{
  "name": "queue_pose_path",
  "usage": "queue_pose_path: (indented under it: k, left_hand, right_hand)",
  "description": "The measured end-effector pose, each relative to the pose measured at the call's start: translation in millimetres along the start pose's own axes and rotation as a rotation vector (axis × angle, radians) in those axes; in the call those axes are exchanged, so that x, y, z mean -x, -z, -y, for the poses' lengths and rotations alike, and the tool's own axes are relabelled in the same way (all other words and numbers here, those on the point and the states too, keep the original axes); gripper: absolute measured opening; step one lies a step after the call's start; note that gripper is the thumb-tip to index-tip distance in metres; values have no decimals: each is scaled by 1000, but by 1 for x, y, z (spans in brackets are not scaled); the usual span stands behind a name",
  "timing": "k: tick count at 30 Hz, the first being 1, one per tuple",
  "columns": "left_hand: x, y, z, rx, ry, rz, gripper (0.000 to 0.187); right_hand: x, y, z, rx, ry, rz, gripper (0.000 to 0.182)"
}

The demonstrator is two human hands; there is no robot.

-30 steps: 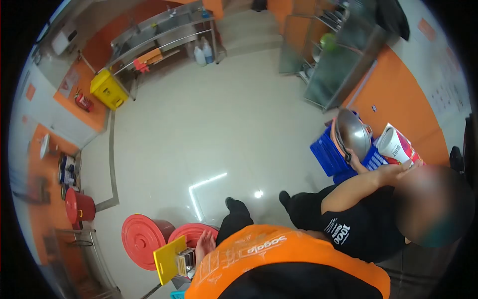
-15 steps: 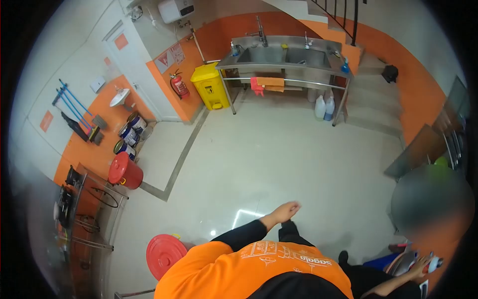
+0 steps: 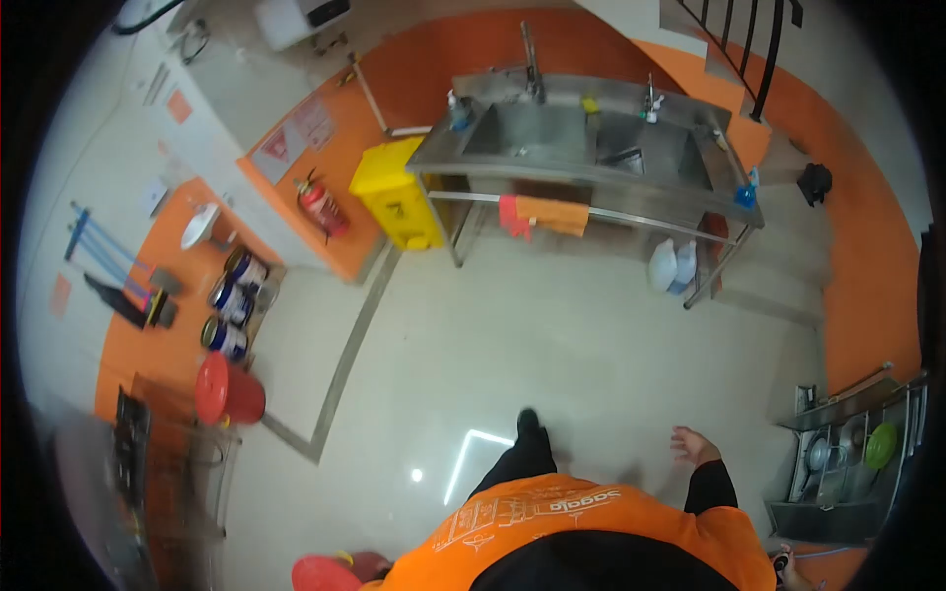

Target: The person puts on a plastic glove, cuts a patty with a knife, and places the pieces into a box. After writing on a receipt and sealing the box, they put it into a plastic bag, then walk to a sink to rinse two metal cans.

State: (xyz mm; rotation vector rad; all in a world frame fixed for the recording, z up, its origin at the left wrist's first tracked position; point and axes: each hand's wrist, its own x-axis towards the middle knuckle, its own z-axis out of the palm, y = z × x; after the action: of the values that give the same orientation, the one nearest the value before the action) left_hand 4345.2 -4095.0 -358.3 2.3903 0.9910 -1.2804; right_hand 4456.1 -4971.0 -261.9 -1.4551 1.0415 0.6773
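Observation:
My right hand point(image 3: 696, 445) hangs in the air on the right, over the pale tiled floor point(image 3: 591, 364). Its fingers are apart and hold nothing. My left hand is out of view, and that arm is hidden beside my orange shirt point(image 3: 552, 502). One of my dark shoes point(image 3: 529, 422) is forward on the floor. Ahead stands a steel double-sink counter point(image 3: 552, 169) with an orange cloth point(image 3: 554, 216) hung on its front rail.
A yellow pedal bin point(image 3: 394, 197) and a fire extinguisher point(image 3: 322, 207) stand left of the sink. Paint tins point(image 3: 232, 300) and a red lidded bucket point(image 3: 229, 389) line the left wall. Stairs point(image 3: 774, 236) rise behind right; a dish rack point(image 3: 838, 453) is at right.
I have moved forward, and the sink looks nearer. My left hand has swung out of view and my right hand has come into view. The other person at right is mostly out of frame.

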Motion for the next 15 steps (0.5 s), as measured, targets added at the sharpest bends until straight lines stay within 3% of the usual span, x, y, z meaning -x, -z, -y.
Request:
queue_pose_path:
  k: [2, 6, 7, 8, 9, 11, 12, 15]
  left_hand:
    - [-28, 15, -82, -4, -75, 97, 37]
    - [-96, 73, -281, -312, -523, 190, 42]
    - [-120, 100, -344, -298, -650, 99, 44]
    - [-151, 118, -416, -15, -676, -188, 46]
    - [-127, 195, -494, -52, -803, -190, 44]
    - [-102, 295, -631, 73, -1039, -370, 34]
    - [-127, 329, -687, 102, -1237, -499, 33]
    - [-57, 450, -821, 399, -1264, -318, 32]
  right_hand:
    - [-41, -23, 70, 36, 223, -6, 58]
    - [-46, -110, 199, 277, 288, 218, 59]
    - [-53, -118, 215, 344, 293, 182, 59]
    - [-61, -127, 229, 408, 306, 148, 60]
    - [-77, -137, 243, 469, 323, 114, 60]
    - [-101, -138, 269, 197, 276, 35, 59]
    - [-114, -138, 287, 66, 249, -9, 58]
    - [-191, -123, 349, -71, 429, -132, 38]
